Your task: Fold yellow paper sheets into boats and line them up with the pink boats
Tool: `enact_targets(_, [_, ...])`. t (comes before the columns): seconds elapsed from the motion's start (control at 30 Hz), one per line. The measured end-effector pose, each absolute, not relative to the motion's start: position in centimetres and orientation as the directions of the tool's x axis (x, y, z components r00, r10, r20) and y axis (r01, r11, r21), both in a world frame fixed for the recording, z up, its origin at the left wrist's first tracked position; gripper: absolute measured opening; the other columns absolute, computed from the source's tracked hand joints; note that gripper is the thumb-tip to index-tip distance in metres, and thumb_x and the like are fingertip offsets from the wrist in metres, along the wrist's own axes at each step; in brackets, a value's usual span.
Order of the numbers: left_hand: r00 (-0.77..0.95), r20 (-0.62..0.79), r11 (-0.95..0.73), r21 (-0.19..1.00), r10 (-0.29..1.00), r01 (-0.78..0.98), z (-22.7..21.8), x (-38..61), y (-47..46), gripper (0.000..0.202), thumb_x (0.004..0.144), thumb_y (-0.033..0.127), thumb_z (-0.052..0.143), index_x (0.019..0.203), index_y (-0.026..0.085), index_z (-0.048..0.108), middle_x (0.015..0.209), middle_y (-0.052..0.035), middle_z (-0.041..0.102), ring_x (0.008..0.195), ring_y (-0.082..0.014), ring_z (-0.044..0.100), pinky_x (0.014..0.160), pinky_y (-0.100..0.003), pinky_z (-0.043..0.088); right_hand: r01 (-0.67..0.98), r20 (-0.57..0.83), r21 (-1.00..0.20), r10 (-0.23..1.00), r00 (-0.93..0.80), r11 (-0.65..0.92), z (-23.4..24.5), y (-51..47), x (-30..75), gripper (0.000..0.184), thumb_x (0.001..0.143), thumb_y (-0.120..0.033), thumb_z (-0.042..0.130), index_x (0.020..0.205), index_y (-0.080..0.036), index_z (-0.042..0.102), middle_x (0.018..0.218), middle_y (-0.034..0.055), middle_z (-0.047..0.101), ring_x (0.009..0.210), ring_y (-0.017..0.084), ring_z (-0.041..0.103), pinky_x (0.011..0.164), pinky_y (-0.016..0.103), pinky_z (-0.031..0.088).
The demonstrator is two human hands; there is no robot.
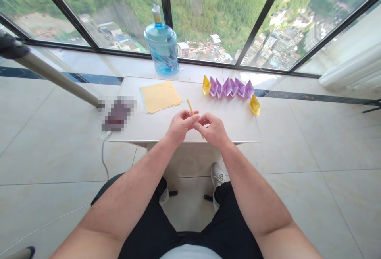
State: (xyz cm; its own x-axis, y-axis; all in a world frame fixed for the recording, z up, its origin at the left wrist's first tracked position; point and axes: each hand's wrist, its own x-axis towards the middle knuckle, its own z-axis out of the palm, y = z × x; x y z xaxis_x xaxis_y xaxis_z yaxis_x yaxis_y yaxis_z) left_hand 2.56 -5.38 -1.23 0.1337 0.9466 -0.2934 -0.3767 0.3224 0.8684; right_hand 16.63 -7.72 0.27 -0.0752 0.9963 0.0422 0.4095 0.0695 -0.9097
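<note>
Between my two hands is a narrow strip of folded yellow paper [189, 106], held slantwise above the front of the white table [143, 130]. My left hand [182, 124] pinches it from the left and my right hand [210, 128] from the right, fingertips meeting at its middle. Most of its length hides behind my fingers. A stack of flat yellow paper sheets [160, 96] lies to the left, a bluish edge showing under it. On the right stand several purple paper boats [228, 87] in a row, with one yellow paper boat [206, 86] at the left end and another yellow paper boat [254, 105] nearer me.
A blue water jug [162, 48] stands behind the table by the window. At the table's left edge is a blurred-out object [118, 114] with a white cable [104, 155] hanging down. A grey pole [59, 68] slants in from the left. A white curtain [354, 62] hangs far right.
</note>
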Motion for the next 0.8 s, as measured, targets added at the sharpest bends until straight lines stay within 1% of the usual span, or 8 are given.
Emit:
enact_targets(0.13, [0.229, -0.289, 0.363, 0.828, 0.930, -0.428, -1.1, 2.1, -5.0, 0.040, 0.061, 0.027, 0.087, 0.077, 0.015, 0.052, 0.114, -0.0101, 0.069, 0.095, -0.0195, 0.069, 0.088, -0.040, 0.053, 0.282, -0.027, -0.959, 0.995, -0.099, 0.002, 0.0, -7.3, 17.4, 0.030, 0.075, -0.047, 0.074, 0.075, -0.019, 0.063, 0.077, 0.0003, 0.069, 0.072, 0.015, 0.065, 0.067, 0.028, 0.052])
enact_targets(0.3, [0.217, -0.277, 0.348, 0.818, 0.936, -0.458, -0.6, 2.2, -4.5, 0.045, 0.057, 0.023, 0.090, 0.082, 0.016, 0.053, 0.113, -0.0116, 0.070, 0.098, -0.0243, 0.070, 0.088, -0.042, 0.053, 0.140, -0.121, -0.984, 0.987, -0.106, -0.106, -0.4, -6.8, 18.2, 0.037, 0.070, -0.051, 0.079, 0.078, -0.018, 0.065, 0.070, -0.0004, 0.066, 0.066, 0.015, 0.062, 0.060, 0.028, 0.051])
enact_targets(0.5, [0.259, -0.246, 0.339, 0.838, 0.934, -0.428, -1.4, 2.5, -4.2, 0.046, 0.059, 0.026, 0.090, 0.085, 0.016, 0.054, 0.122, -0.0131, 0.068, 0.102, -0.0271, 0.069, 0.089, -0.045, 0.052, 0.134, -0.108, -0.987, 0.985, -0.136, -0.089, -0.2, -6.6, 18.1, 0.034, 0.066, -0.047, 0.083, 0.075, -0.018, 0.066, 0.078, 0.0006, 0.070, 0.073, 0.016, 0.064, 0.067, 0.028, 0.052])
enact_targets(0.7, [0.281, -0.252, 0.356, 0.829, 0.926, -0.430, -1.2, 2.3, -4.2, 0.043, 0.060, 0.024, 0.089, 0.084, 0.015, 0.054, 0.120, -0.0127, 0.068, 0.105, -0.0274, 0.069, 0.091, -0.045, 0.052, 0.087, -0.129, -0.989, 0.979, -0.160, -0.116, -0.1, -6.5, 18.3, 0.035, 0.066, -0.048, 0.082, 0.075, -0.018, 0.065, 0.082, 0.0009, 0.070, 0.071, 0.014, 0.064, 0.062, 0.026, 0.052])
enact_targets(0.8, [0.288, -0.240, 0.347, 0.837, 0.927, -0.423, -1.0, 2.2, -4.3, 0.041, 0.061, 0.023, 0.088, 0.085, 0.015, 0.055, 0.121, -0.0130, 0.068, 0.104, -0.0273, 0.069, 0.090, -0.045, 0.053, 0.088, -0.142, -0.988, 0.977, -0.158, -0.130, -0.1, -6.4, 18.5, 0.036, 0.067, -0.049, 0.080, 0.075, -0.018, 0.064, 0.080, 0.0012, 0.070, 0.069, 0.014, 0.063, 0.058, 0.025, 0.051])
